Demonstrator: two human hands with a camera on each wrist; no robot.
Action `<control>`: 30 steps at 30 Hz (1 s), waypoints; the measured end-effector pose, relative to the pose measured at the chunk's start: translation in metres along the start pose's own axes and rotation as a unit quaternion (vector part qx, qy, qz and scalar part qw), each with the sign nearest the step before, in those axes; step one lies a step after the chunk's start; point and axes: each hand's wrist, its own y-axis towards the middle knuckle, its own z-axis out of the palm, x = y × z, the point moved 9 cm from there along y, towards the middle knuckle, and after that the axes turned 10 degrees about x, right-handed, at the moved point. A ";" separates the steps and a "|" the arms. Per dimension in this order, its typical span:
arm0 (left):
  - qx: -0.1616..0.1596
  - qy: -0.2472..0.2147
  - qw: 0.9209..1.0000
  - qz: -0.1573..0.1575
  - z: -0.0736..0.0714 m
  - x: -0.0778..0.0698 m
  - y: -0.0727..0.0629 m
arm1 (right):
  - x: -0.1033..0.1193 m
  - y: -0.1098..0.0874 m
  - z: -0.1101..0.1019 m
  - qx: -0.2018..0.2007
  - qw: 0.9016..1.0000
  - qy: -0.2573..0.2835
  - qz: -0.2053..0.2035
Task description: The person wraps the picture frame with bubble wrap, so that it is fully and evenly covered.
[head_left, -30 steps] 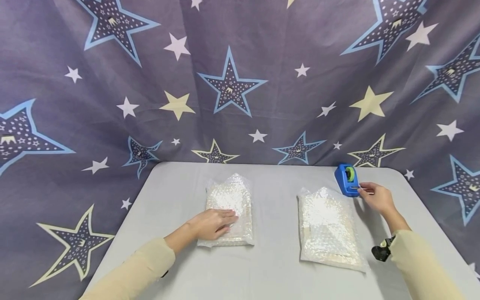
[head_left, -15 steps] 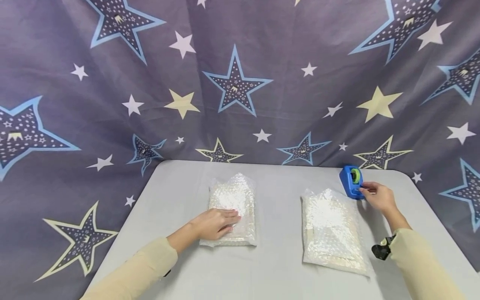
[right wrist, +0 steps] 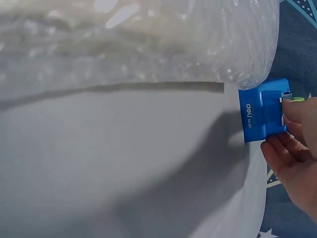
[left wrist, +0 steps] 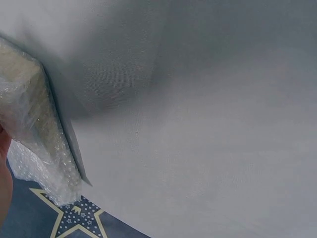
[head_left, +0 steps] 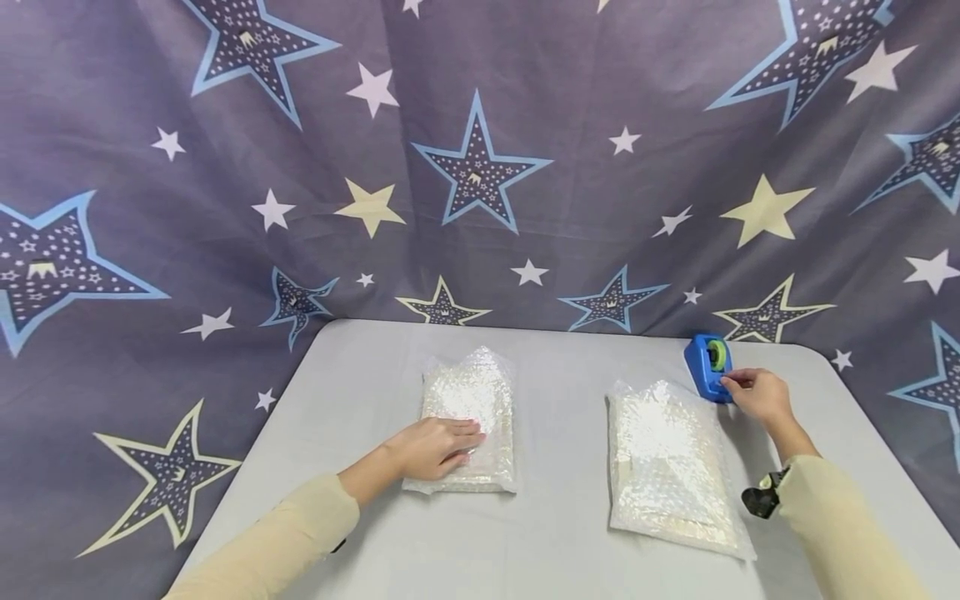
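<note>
On the left, my left hand (head_left: 441, 448) lies with straight fingers across the lower part of a bubble-wrapped package (head_left: 483, 387). A blue tape dispenser (head_left: 702, 365) with a green roll (head_left: 718, 355) stands near the back right corner. At its cutter end, the thumb and fingers of my right hand (head_left: 761, 395) pinch the tape; its free end is hidden by the fingers. The right wrist view shows that thumb against the front of the dispenser (right wrist: 255, 111), with the other fingers just below. A sliver of my left hand (left wrist: 4, 173) shows beside its package (left wrist: 37, 104).
A second bubble-wrapped package (head_left: 671, 467) lies on the right of the white table (head_left: 555, 533), with its upper right corner close to the dispenser. Behind the table's far edge hangs a dark curtain (head_left: 570, 108) printed with stars.
The whole head view has shifted slightly to the right. My right fingertips are closer in at the dispenser's cutter end. My left hand stays on its package.
</note>
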 end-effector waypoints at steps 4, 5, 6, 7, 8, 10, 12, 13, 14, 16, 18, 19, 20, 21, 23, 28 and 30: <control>0.002 0.003 1.000 -0.001 0.000 0.000 0.000 | -0.001 0.000 0.001 0.007 1.000 -0.001 0.016; 0.004 0.004 1.000 -0.002 0.001 0.000 0.000 | -0.001 0.000 0.000 0.007 1.000 -0.001 0.019; 0.005 0.005 1.000 -0.002 0.001 0.000 0.000 | -0.001 0.000 0.000 0.005 1.000 -0.001 0.023; 0.007 0.007 1.000 -0.003 0.001 0.000 0.001 | -0.002 0.000 0.000 0.003 1.000 0.001 0.027; 0.008 0.009 1.000 -0.003 0.002 0.000 0.001 | -0.002 0.000 -0.001 0.000 1.000 0.001 0.030; 0.010 0.013 1.000 -0.004 0.003 0.000 0.001 | -0.001 0.000 -0.002 -0.008 0.999 0.000 0.034; 0.010 0.016 1.000 -0.006 0.003 0.000 0.000 | 0.000 0.000 -0.004 -0.019 0.999 -0.002 0.036; 0.011 0.015 1.000 -0.007 0.003 0.000 0.000 | 0.001 0.000 -0.005 -0.026 0.999 -0.004 0.036; 0.011 0.015 1.000 -0.008 0.003 0.001 0.000 | 0.002 0.000 -0.006 -0.032 0.999 -0.006 0.035; 0.013 0.013 1.000 -0.010 0.003 0.001 0.000 | 0.003 -0.001 -0.007 -0.043 0.998 -0.006 0.041; 0.015 0.013 1.000 -0.012 0.003 0.001 -0.001 | 0.004 -0.002 -0.007 -0.054 0.997 -0.004 0.050; 0.016 0.012 1.000 -0.012 0.003 0.001 -0.001 | 0.004 -0.002 -0.008 -0.061 0.997 -0.001 0.054; 0.016 0.013 1.000 -0.013 0.003 0.001 -0.001 | 0.004 -0.003 -0.008 -0.067 0.996 0.002 0.058; 0.016 0.014 1.000 -0.013 0.003 0.001 -0.001 | 0.004 -0.004 -0.008 -0.073 0.995 0.005 0.064; 0.016 0.016 1.000 -0.014 0.004 0.001 -0.001 | 0.004 -0.005 -0.008 -0.083 0.994 0.011 0.071; 0.013 0.019 1.000 -0.013 0.003 0.000 -0.001 | 0.003 -0.006 -0.006 -0.091 0.991 0.025 0.090; 0.012 0.020 1.000 -0.014 0.003 0.000 0.000 | 0.005 -0.006 -0.008 -0.096 0.991 0.021 0.088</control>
